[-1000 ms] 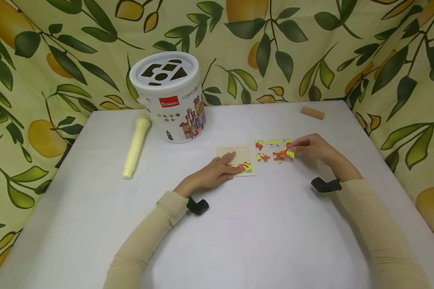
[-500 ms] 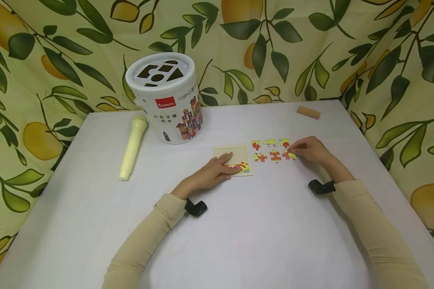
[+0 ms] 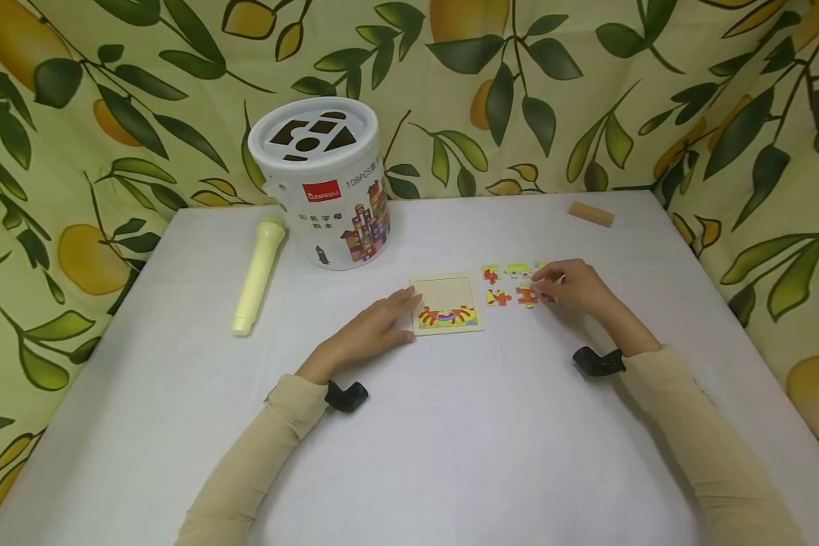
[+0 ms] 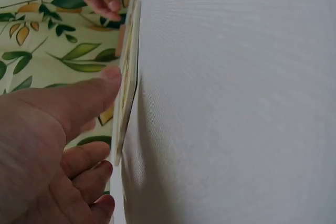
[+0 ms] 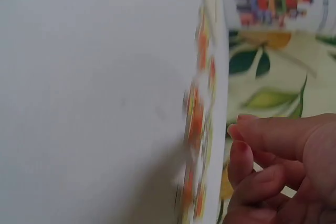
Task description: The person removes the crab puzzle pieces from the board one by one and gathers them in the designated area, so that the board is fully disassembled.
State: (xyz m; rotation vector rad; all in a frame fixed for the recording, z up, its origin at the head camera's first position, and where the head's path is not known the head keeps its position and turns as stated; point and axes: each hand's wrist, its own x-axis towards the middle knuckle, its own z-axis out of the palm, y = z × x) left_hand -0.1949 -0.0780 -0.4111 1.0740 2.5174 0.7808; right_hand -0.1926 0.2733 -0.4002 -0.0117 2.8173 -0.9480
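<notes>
The square wooden puzzle tray (image 3: 447, 279) lies on the table, with joined red and yellow puzzle pieces (image 3: 447, 316) filling its lower part. My left hand (image 3: 371, 326) is at the tray's left side, its fingers extended and the fingertips at the rim. In the left wrist view the thumb (image 4: 79, 100) lies close against the tray edge. Loose jigsaw pieces (image 3: 498, 297) are laid out in two rows to the right of the tray. Over their right end hovers my right hand (image 3: 576, 287), partly covering the rightmost pieces. Its fingers are loosely bent, and nothing shows between thumb and fingertips in the right wrist view.
A white block bucket (image 3: 324, 182) with a lid of shaped holes stands at the back left. Beside it lies a pale yellow microphone-shaped stick (image 3: 258, 277). A small wooden block (image 3: 591, 214) is near the back right edge, before the patterned cloth (image 3: 491, 98).
My left hand has slid left off the filled pieces to the tray's edge. The right hand has let go of the rightmost lower piece and shifted left over the others.
</notes>
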